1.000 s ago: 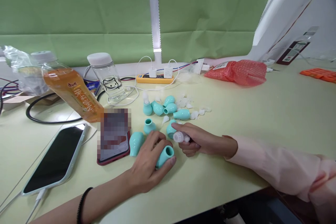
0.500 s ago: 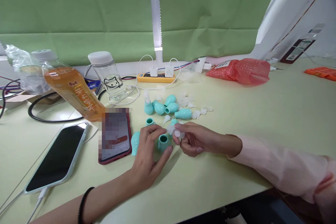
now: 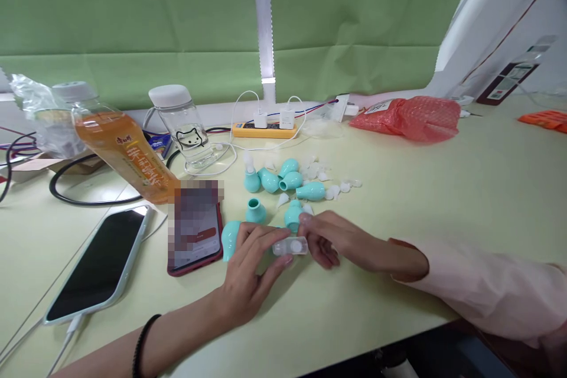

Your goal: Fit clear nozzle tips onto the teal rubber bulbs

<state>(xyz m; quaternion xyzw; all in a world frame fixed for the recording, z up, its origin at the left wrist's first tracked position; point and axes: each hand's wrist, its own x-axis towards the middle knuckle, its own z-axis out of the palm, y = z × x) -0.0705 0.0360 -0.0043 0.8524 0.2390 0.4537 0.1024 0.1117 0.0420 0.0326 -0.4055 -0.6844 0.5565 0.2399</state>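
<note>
My left hand is closed in a pinch, thumb below and fingers above, around a small translucent plastic tube. Its fingers partly hide what lies behind the tube. My right hand is just right of the tube, fingers curled and blurred, its tips beside a teal bulb. Whether those tips hold anything is unclear. A teal bulb with an open neck stands beyond my left fingers, and another teal piece lies left of them. Farther back are several more teal bulbs, one with a translucent tube upright in its neck.
Small translucent pieces lie scattered behind the bulbs. Left are a phone in a red case, a charging phone, an orange drink bottle and a clear bottle. A yellow power strip and a red bubble-wrap bag sit behind.
The translucent tube has come down and left from my right hand into my left fingers. My right hand has turned and shifted slightly right. My left hand stays almost in place.
</note>
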